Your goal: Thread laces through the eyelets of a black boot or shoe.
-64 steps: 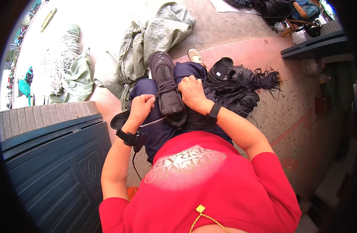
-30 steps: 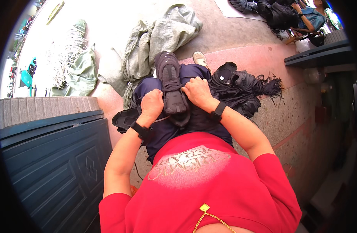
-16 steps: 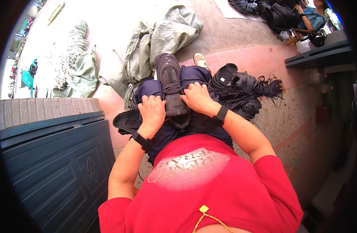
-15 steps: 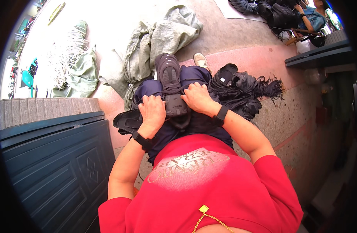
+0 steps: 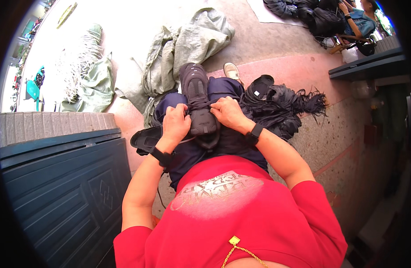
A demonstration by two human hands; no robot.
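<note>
A long black shoe piece (image 5: 195, 87) with a ribbed, patterned surface lies lengthwise between my knees. Black laces (image 5: 198, 103) cross its middle. On its left side, my left hand (image 5: 176, 124) is closed, thumb and fingers pinching a lace end close to the shoe. My right hand (image 5: 232, 114) pinches the lace on the opposite side, fingertips against the shoe's edge. Both wrists wear black bands. Another black shoe piece (image 5: 146, 139) rests by my left thigh. A heap of black shoe uppers and laces (image 5: 277, 105) sits beside my right leg.
Grey-green sacks (image 5: 187, 44) lie in front of my knees, with a bundle of white cords (image 5: 85, 62) farther left. A blue panelled door (image 5: 71, 192) stands at left, a dark ledge (image 5: 366, 63) at right. Another person (image 5: 359, 22) sits at the far right near black goods.
My left hand has turned slightly, its thumb now lifted apart from the shoe's side. My right hand has shifted a little, fingers drawn closer together. The shoe piece stays in place.
</note>
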